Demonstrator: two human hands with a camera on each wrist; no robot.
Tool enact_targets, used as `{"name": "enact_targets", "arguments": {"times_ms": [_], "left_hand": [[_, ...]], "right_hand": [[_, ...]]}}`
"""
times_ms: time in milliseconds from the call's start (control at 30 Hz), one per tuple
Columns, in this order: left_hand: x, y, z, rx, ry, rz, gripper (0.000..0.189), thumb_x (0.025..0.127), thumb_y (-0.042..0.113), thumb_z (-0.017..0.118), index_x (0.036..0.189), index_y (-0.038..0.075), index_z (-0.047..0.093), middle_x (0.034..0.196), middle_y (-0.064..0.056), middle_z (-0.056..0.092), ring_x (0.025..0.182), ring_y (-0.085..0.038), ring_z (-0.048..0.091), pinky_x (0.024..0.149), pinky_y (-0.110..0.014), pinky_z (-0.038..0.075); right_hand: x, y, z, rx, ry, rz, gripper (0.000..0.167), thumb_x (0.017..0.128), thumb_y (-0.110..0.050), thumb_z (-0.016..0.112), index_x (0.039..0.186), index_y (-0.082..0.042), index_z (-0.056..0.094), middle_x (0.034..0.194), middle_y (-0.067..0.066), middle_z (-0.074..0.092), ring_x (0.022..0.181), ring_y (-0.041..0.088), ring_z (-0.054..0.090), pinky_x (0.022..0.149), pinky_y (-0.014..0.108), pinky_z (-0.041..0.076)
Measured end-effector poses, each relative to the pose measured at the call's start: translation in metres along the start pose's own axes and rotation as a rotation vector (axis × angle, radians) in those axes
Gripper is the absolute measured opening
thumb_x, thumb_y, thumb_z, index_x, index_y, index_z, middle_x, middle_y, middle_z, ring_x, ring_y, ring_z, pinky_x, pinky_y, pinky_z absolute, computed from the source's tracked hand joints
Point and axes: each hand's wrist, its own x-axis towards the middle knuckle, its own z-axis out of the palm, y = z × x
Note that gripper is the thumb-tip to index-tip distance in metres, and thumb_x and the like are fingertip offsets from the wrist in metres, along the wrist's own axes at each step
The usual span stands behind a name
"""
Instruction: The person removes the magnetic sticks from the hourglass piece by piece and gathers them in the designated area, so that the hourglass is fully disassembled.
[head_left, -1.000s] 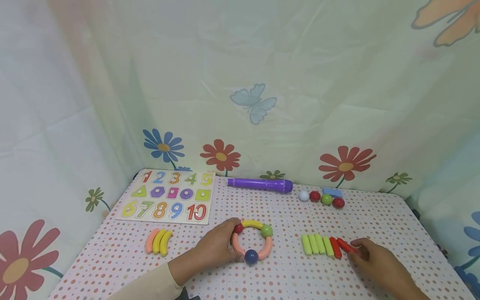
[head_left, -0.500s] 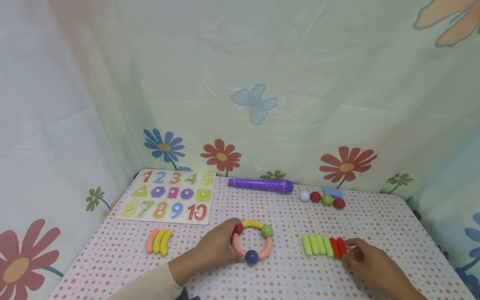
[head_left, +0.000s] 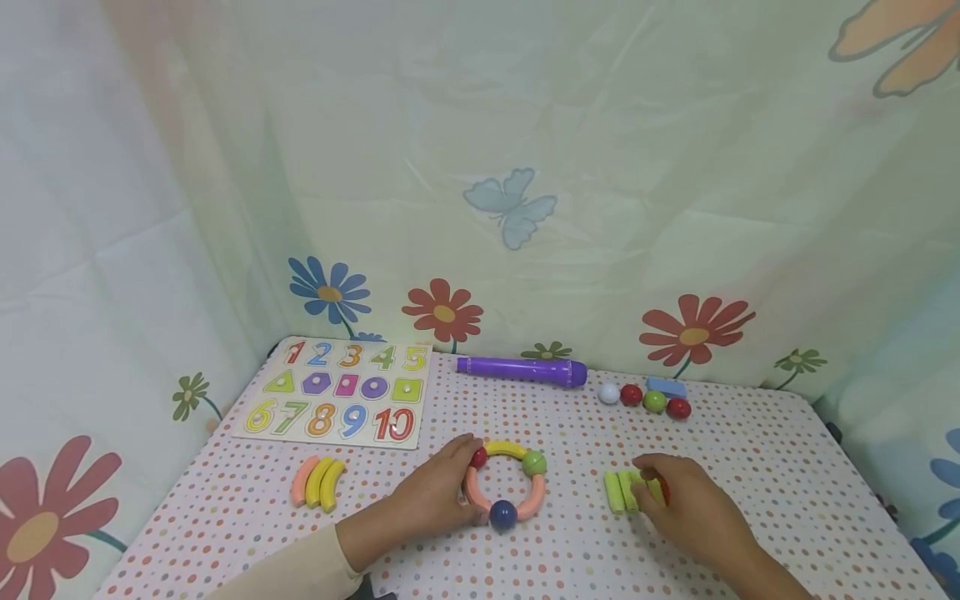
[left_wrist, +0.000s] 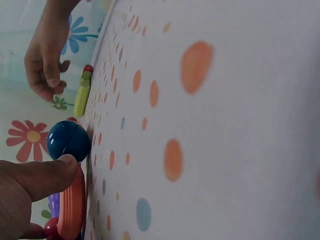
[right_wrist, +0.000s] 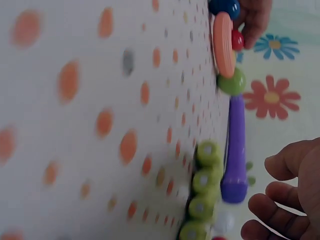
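A ring of curved pink and yellow pieces (head_left: 532, 498), joined by a red, a green and a dark blue ball (head_left: 503, 515), lies mid-table. My left hand (head_left: 433, 492) grips its left side, thumb on the pink arc (left_wrist: 72, 207) beside the blue ball, fingertips at the red ball (head_left: 478, 457). To the right, my right hand (head_left: 701, 508) hovers over a row of light green sticks (head_left: 613, 492), fingers loosely bent and apart, holding nothing. In the right wrist view, several green stick ends (right_wrist: 202, 180) stand beyond those fingers. The red sticks beside them are mostly hidden behind the hand.
A number and shape puzzle board (head_left: 330, 396) lies at the back left, with curved pink and yellow pieces (head_left: 322, 483) in front of it. Along the back are a purple toy microphone (head_left: 521, 371), several balls (head_left: 655, 402) and a blue block (head_left: 666, 387). Fabric walls surround the table.
My right hand set the tilted red stick straight beside the other red one, let go, and moved left and up over the green sticks. The left hand stayed on the ring.
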Motion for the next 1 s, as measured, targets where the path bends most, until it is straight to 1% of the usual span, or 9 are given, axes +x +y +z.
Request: {"name": "enact_targets", "arguments": {"times_ms": [67,133,233,333,467,633,700,833,1000], "left_hand": [[-0.002,0.002,-0.001,0.006,0.003,0.002,0.097,0.077,0.046,0.089,0.155,0.013,0.041,0.162,-0.015,0.034,0.142,-0.036,0.043,0.106,-0.053,0.046],[-0.005,0.005,-0.001,0.020,0.015,0.001,0.090,0.077,0.044,0.089,0.151,0.015,0.047,0.158,-0.017,0.039,0.136,-0.037,0.049,0.102,-0.053,0.049],[-0.011,0.009,-0.002,0.060,0.045,-0.003,0.074,0.076,0.042,0.089,0.140,0.020,0.057,0.144,-0.014,0.050,0.120,-0.032,0.059,0.091,-0.048,0.055],[-0.018,0.013,-0.001,0.095,0.067,-0.005,0.060,0.076,0.042,0.089,0.128,0.024,0.065,0.128,-0.008,0.058,0.107,-0.024,0.061,0.085,-0.043,0.054],[-0.023,0.016,0.000,0.138,0.081,0.025,0.050,0.077,0.044,0.087,0.122,0.026,0.070,0.123,-0.008,0.062,0.109,-0.025,0.060,0.087,-0.044,0.053],[-0.021,0.016,0.003,0.184,0.106,0.041,0.047,0.079,0.047,0.085,0.118,0.024,0.074,0.119,-0.007,0.063,0.105,-0.023,0.058,0.083,-0.041,0.052],[-0.018,0.016,0.004,0.194,0.111,0.035,0.045,0.079,0.048,0.085,0.116,0.024,0.075,0.117,-0.005,0.062,0.103,-0.021,0.057,0.081,-0.039,0.051],[-0.012,0.013,0.005,0.210,0.120,0.050,0.042,0.077,0.048,0.086,0.111,0.025,0.077,0.114,-0.001,0.062,0.101,-0.019,0.056,0.081,-0.037,0.050],[-0.006,0.009,0.003,0.214,0.108,0.071,0.039,0.076,0.046,0.088,0.108,0.025,0.078,0.110,0.001,0.063,0.098,-0.016,0.055,0.080,-0.034,0.049]], "right_hand": [[0.001,-0.012,0.005,0.006,0.011,-0.042,0.038,0.092,-0.025,0.076,0.124,-0.007,0.067,0.110,0.006,0.067,0.107,0.033,0.062,0.083,0.054,0.055],[0.002,-0.023,0.009,0.011,0.020,-0.089,0.037,0.092,-0.026,0.077,0.124,-0.010,0.068,0.115,0.006,0.067,0.113,0.034,0.061,0.087,0.056,0.055],[0.003,-0.035,0.015,0.016,0.009,-0.130,0.039,0.091,-0.029,0.078,0.126,-0.014,0.068,0.125,0.008,0.065,0.121,0.035,0.059,0.092,0.057,0.053],[0.007,-0.045,0.021,0.015,-0.038,-0.139,0.045,0.090,-0.033,0.080,0.130,-0.019,0.066,0.133,0.008,0.062,0.124,0.034,0.058,0.092,0.056,0.054],[0.015,-0.055,0.029,0.018,-0.085,-0.150,0.051,0.089,-0.038,0.080,0.134,-0.022,0.063,0.137,0.007,0.060,0.127,0.032,0.056,0.094,0.056,0.054],[0.024,-0.069,0.040,0.033,-0.108,-0.222,0.056,0.089,-0.042,0.079,0.137,-0.022,0.061,0.141,0.007,0.057,0.132,0.032,0.053,0.097,0.055,0.052],[0.026,-0.074,0.043,0.031,-0.122,-0.247,0.064,0.088,-0.050,0.078,0.141,-0.022,0.059,0.145,0.006,0.055,0.135,0.032,0.051,0.098,0.056,0.051],[0.031,-0.081,0.047,0.013,-0.166,-0.275,0.083,0.082,-0.069,0.071,0.149,-0.022,0.053,0.153,0.009,0.048,0.139,0.034,0.046,0.100,0.059,0.049],[0.034,-0.084,0.050,-0.001,-0.183,-0.334,0.088,0.082,-0.070,0.071,0.152,-0.022,0.050,0.154,0.010,0.046,0.139,0.035,0.046,0.102,0.058,0.048]]}}
